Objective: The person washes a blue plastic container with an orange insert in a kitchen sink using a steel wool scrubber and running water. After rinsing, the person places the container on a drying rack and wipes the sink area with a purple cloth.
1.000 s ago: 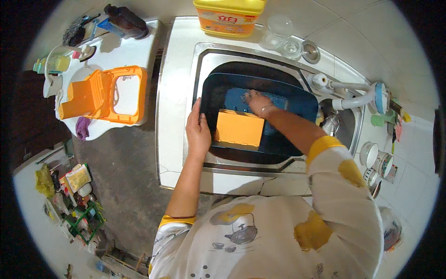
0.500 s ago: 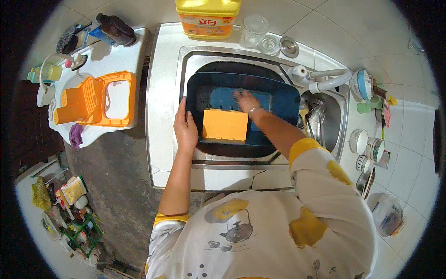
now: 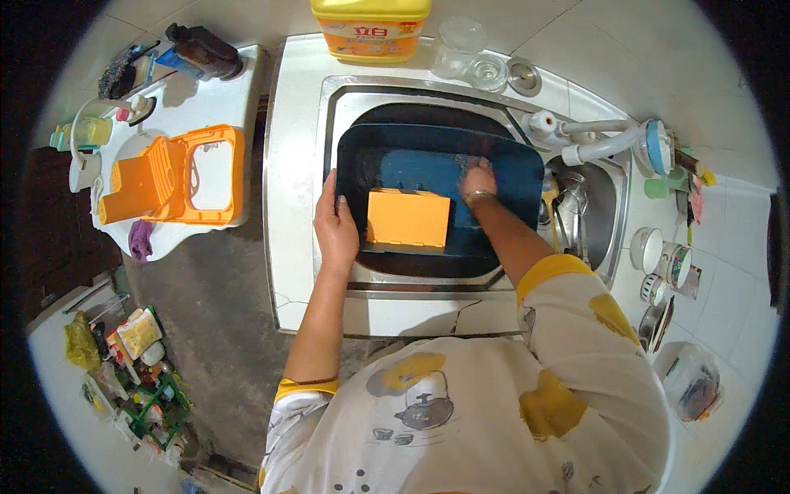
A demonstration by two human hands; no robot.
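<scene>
A deep dark blue basin (image 3: 395, 140) sits over the large sink bowl. Its left wall is held by my left hand (image 3: 336, 233), the thumb toward the inside and the fingers along the outer edge. Inside the basin, my right hand (image 3: 479, 183) is down at the right part, with its fingers curled against the bottom or far wall. Whatever lies under those fingers is hidden and slightly blurred. An orange plastic box (image 3: 408, 219) rests in the front left of the basin, between my two hands, touched by neither.
A steel sink (image 3: 332, 105) surrounds the basin; utensils (image 3: 568, 206) fill its small right bowl under a white faucet (image 3: 597, 148). Behind stand a yellow detergent jug (image 3: 370, 33) and glass jars (image 3: 485, 72). An orange plastic frame (image 3: 230, 181) lies on the white washbasin at left. Bowls (image 3: 648, 249) stand right.
My right hand has moved to the right inside the basin, away from the orange box. My left hand stays at the basin's left side. The whole view has shifted slightly.
</scene>
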